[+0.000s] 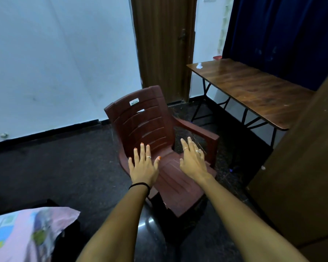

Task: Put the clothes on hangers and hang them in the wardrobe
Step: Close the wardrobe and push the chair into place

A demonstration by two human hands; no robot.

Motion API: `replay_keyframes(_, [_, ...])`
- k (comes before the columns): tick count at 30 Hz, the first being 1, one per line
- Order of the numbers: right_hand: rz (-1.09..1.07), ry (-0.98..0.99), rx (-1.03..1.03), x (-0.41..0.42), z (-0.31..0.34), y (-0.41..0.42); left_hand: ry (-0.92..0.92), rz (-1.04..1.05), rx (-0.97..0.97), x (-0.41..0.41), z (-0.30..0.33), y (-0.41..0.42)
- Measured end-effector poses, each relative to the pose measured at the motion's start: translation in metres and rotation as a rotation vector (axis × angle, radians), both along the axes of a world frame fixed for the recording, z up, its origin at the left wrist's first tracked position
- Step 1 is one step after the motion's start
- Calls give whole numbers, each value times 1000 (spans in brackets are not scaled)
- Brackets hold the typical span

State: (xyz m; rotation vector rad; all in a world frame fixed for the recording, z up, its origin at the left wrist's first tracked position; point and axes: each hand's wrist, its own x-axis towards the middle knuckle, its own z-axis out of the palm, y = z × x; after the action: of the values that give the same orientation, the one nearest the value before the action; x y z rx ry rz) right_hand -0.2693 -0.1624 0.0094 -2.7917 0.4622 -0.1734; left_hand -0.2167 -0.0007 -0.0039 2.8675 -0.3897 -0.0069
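Note:
My left hand (pixel 143 165) and my right hand (pixel 193 159) are stretched out side by side, palms down, fingers straight and spread, above the seat of a maroon plastic chair (pixel 140 120). Neither hand holds anything. The chair seat is bare. No clothes on hangers and no hangers are in view. A brown wooden panel (pixel 301 167) at the right edge may be the wardrobe's side; I cannot tell for sure.
A wooden folding table (pixel 254 87) stands at the right by a dark blue curtain (pixel 282 35). A brown door (pixel 163 44) is behind the chair. A pink patterned cloth (pixel 27 229) lies at the lower left. The floor is dark and glossy.

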Motion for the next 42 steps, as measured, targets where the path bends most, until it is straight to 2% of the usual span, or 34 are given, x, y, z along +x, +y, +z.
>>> replay_keyframes(6, [-35, 39, 41, 45, -12, -24, 106, 19, -90, 41, -6, -36])
replay_keyframes(13, [-40, 151, 110, 110, -53, -71, 178, 49, -23, 103, -32, -71])
replay_keyframes(21, [81, 289, 224, 179, -84, -86, 217, 117, 42, 168, -49, -98])
replay_keyframes(26, [48, 416, 277, 189, -106, -98, 298, 130, 124, 178, -74, -92])
replay_keyframes(29, [-57, 466, 331, 190, -114, -105, 341, 97, 157, 188, -84, -83])
replay_keyframes(33, [-96, 512, 338, 186, -128, -79, 245, 17, 208, 224, -83, -65])
replay_keyframes(39, [70, 639, 445, 182, -156, 12, -31, -60, 286, 313, -51, -26])
replay_keyframes(42, [127, 700, 515, 180, -168, 56, -92, -75, 321, 350, -37, -11])
